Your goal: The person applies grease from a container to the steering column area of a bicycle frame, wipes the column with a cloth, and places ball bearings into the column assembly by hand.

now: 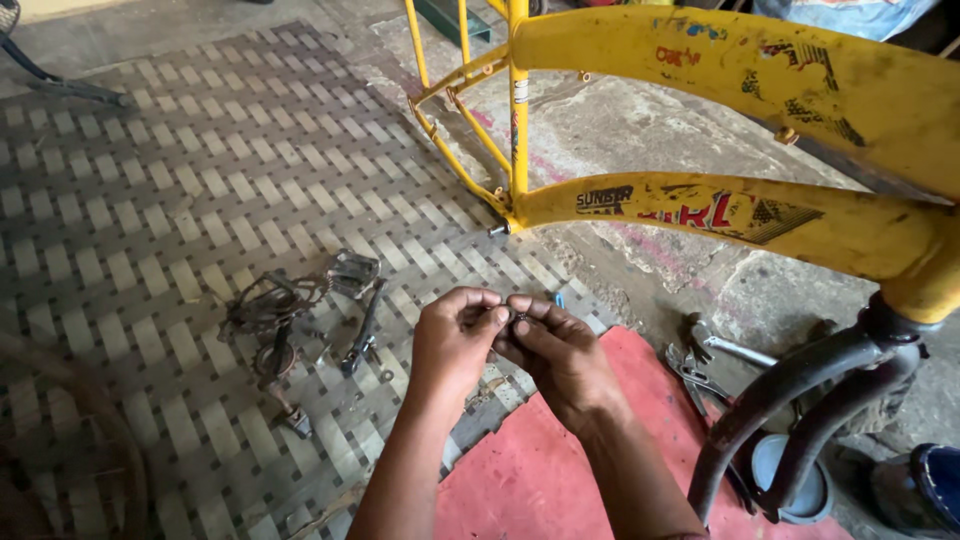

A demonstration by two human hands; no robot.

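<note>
A: Head camera, looking down: what do the hands hold?

B: Both hands meet at the centre. The left hand [455, 335] and right hand [555, 350] pinch one small dark metal part [517, 316] between their fingertips, fingers closed narrow around it. It is too small to tell its long axis.

A: Which hand is nearer it?

B: Neither; it sits between them, touching both.

A: What lies around?

B: At nine o'clock, pedals and crank arms [300, 320] rest on a woven mat [150, 200]. At one o'clock stands a yellow bicycle frame [740, 215]. At three o'clock, pliers [690, 365] lie beside a red mat [540, 460].
</note>
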